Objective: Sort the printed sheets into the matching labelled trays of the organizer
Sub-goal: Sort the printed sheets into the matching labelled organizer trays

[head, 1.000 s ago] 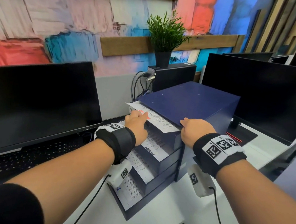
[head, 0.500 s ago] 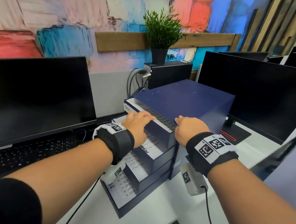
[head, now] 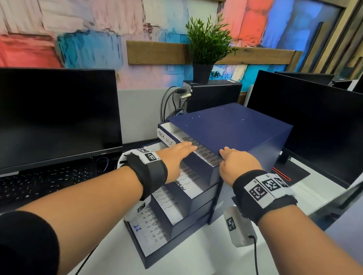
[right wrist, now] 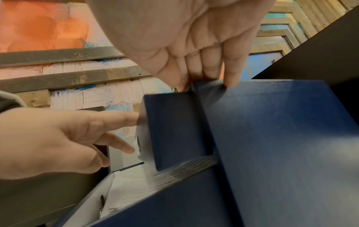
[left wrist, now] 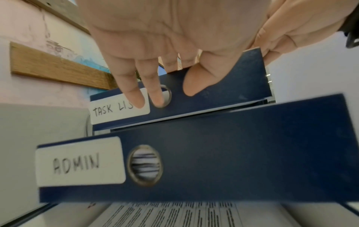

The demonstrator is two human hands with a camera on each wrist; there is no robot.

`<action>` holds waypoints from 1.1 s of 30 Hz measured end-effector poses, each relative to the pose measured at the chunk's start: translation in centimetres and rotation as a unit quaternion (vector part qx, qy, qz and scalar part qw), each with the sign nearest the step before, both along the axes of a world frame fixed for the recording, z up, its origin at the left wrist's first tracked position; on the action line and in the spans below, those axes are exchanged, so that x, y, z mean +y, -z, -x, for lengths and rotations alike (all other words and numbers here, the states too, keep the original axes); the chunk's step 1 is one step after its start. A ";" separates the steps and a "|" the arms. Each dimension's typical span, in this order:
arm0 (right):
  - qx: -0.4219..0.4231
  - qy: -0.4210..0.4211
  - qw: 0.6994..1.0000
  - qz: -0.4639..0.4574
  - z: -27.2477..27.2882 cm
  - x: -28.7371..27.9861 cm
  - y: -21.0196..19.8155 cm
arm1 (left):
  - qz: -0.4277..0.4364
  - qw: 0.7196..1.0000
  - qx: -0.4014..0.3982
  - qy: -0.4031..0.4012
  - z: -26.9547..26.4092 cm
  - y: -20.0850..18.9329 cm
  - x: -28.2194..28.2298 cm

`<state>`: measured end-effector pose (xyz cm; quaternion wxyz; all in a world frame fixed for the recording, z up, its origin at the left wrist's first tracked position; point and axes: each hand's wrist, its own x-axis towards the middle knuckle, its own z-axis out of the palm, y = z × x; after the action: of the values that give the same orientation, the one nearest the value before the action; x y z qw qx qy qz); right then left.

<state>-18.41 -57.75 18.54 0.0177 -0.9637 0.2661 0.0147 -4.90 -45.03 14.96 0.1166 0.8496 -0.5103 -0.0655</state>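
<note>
Both hands flat, fingers straight: left hand and right hand on TASK LIST tray; front toward wearer

The room is bright and evenly lit, with soft, faint shadows. The head view is sharp in the middle, but straight lines bend near the edges. Both wrist views are blurry and smeared, maybe from movement. The black screens show no glare.
</note>
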 end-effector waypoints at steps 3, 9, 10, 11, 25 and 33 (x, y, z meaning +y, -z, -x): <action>0.009 0.000 1.000 -0.005 0.0 0.0 -0.2 | 0.019 1.000 0.014 -0.007 -0.2 0.7 2.0; -0.065 0.008 0.997 -0.033 -0.5 3.9 -1.6 | 0.074 0.993 0.039 -0.087 -1.9 2.8 9.7; -0.086 -0.016 0.996 -0.026 -1.1 5.6 -1.6 | 0.077 0.990 0.050 -0.111 -2.4 3.4 11.5; -0.103 -0.050 0.993 -0.015 -1.8 7.4 -1.5 | 0.077 0.987 0.056 -0.133 -2.9 4.0 13.3; 0.167 -0.364 0.916 -0.035 -11.1 28.3 14.3 | -0.140 0.835 0.203 -0.492 -3.2 14.2 40.0; 0.236 -0.407 0.882 -0.031 -11.8 33.3 20.9 | -0.154 0.807 0.220 -0.526 -3.5 16.3 45.0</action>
<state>-6.60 -24.45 -2.33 -0.0232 -0.9541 -0.1536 0.2559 -1.37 -0.02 -1.39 0.1099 0.9576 0.0712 -0.2568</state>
